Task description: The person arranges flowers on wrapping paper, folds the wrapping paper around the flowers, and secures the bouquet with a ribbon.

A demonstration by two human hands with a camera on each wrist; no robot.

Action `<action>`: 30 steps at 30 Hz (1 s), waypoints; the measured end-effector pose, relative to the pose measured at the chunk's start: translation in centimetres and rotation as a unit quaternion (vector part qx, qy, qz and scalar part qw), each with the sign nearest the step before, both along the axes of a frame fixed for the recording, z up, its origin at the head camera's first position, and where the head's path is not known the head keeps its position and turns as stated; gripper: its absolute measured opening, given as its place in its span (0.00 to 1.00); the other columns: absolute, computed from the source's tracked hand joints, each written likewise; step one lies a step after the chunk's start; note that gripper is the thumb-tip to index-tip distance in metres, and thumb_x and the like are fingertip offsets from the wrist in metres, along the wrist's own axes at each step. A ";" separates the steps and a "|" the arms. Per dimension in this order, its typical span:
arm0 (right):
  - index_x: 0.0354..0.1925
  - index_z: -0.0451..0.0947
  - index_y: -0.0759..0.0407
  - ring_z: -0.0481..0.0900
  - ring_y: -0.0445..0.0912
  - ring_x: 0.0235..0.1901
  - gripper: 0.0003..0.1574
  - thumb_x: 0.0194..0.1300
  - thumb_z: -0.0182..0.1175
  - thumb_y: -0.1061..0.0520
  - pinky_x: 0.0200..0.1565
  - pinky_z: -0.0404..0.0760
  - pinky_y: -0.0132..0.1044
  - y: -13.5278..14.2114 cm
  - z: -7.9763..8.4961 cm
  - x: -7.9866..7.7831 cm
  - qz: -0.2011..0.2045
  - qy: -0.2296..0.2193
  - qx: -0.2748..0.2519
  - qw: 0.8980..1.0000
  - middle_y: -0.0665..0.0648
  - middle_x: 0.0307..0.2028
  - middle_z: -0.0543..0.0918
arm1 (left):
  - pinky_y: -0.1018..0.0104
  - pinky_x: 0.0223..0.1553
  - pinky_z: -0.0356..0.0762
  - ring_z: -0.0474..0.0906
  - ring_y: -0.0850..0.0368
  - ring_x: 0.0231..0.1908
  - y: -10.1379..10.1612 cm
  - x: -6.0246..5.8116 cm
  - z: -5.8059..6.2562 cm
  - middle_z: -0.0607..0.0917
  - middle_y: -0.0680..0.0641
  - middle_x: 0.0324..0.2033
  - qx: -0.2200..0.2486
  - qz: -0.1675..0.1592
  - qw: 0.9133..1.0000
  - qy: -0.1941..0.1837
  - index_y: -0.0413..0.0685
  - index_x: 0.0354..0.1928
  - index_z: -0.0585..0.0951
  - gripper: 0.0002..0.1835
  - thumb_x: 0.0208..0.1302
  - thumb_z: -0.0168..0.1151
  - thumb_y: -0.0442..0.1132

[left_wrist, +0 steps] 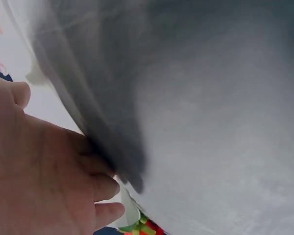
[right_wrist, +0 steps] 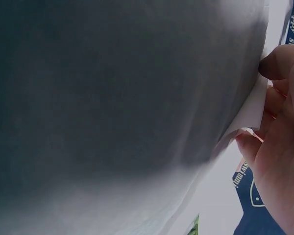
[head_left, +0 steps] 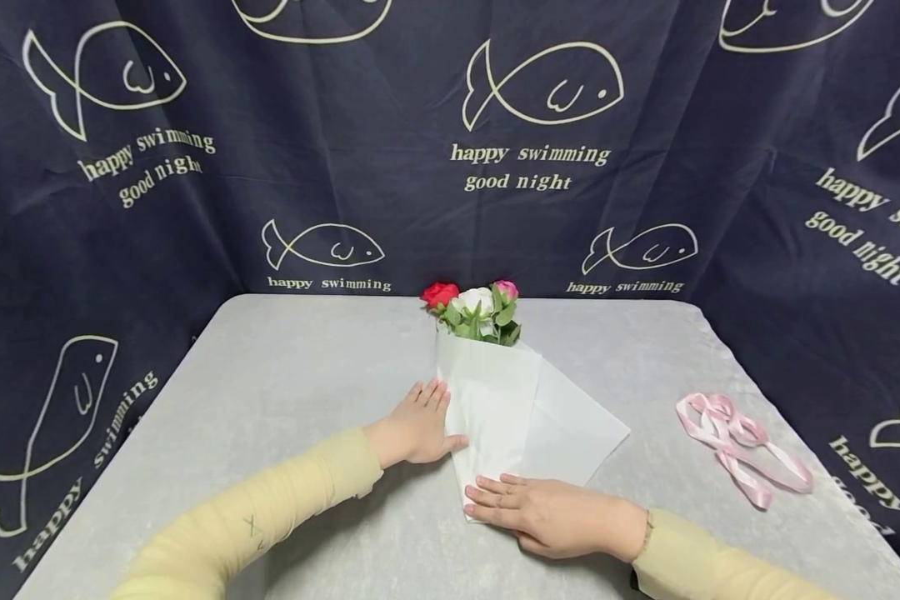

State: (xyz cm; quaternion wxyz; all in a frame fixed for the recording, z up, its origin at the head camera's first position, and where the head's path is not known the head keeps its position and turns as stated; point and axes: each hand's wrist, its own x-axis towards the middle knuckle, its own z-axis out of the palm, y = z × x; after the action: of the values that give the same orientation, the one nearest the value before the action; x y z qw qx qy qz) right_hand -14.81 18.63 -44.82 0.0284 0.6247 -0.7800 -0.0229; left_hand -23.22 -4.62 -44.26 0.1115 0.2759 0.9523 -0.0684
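White wrapping paper (head_left: 491, 400) is folded around a bunch of artificial flowers lying on the table. A red rose (head_left: 440, 294), a white flower (head_left: 474, 303) and a pink bud (head_left: 507, 289) stick out of its top with green leaves (head_left: 508, 315). My left hand (head_left: 418, 423) rests along the paper's left edge, fingers extended toward the flowers and thumb over the fold. Across the narrow lower end lies my right hand (head_left: 555, 515), palm down with fingers pointing left. In the right wrist view, a paper edge (right_wrist: 252, 110) lifts beside the fingers. The stems are hidden inside the wrap.
A loosely looped pink ribbon (head_left: 746, 446) lies on the right side of the grey cloth-covered table (head_left: 307, 358). From under the folded front, a flat corner of paper (head_left: 581, 421) spreads right. Dark blue fish-print curtains (head_left: 420, 208) surround the back and sides.
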 end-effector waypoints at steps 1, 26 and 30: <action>0.71 0.56 0.57 0.60 0.50 0.68 0.41 0.60 0.53 0.59 0.62 0.68 0.43 0.0 0.0 0.0 -0.002 0.001 0.001 1.000 0.57 0.69 0.62 | 0.52 0.71 0.41 0.42 0.47 0.73 0.1 -0.2 0.1 0.51 0.40 0.72 0.000 0.002 1.000 -0.004 0.38 0.71 0.54 0.47 0.65 0.32 0.70; 0.71 0.56 0.57 0.59 0.50 0.68 0.41 0.60 0.53 0.58 0.63 0.67 0.43 -0.1 0.0 0.0 -0.003 0.008 0.006 1.000 0.57 0.69 0.62 | 0.51 0.71 0.36 0.40 0.49 0.73 0.0 -9.0 0.5 0.52 0.42 0.72 -0.030 0.092 0.995 0.012 0.39 0.72 0.52 0.45 0.67 0.29 0.69; 0.71 0.56 0.57 0.59 0.51 0.69 0.41 0.60 0.53 0.58 0.63 0.66 0.44 -0.2 0.0 0.0 -0.002 0.009 0.008 1.000 0.58 0.69 0.61 | 0.50 0.71 0.37 0.39 0.49 0.73 0.1 -10.3 0.7 0.51 0.43 0.73 -0.044 0.103 0.994 0.002 0.41 0.72 0.52 0.42 0.69 0.27 0.67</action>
State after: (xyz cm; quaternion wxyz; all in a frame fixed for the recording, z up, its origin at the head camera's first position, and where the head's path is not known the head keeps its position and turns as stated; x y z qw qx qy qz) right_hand -14.84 18.46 -44.79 0.0301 0.6230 -0.7808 -0.0350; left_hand -33.53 -4.56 -43.61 0.1275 0.1713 0.9719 -0.0990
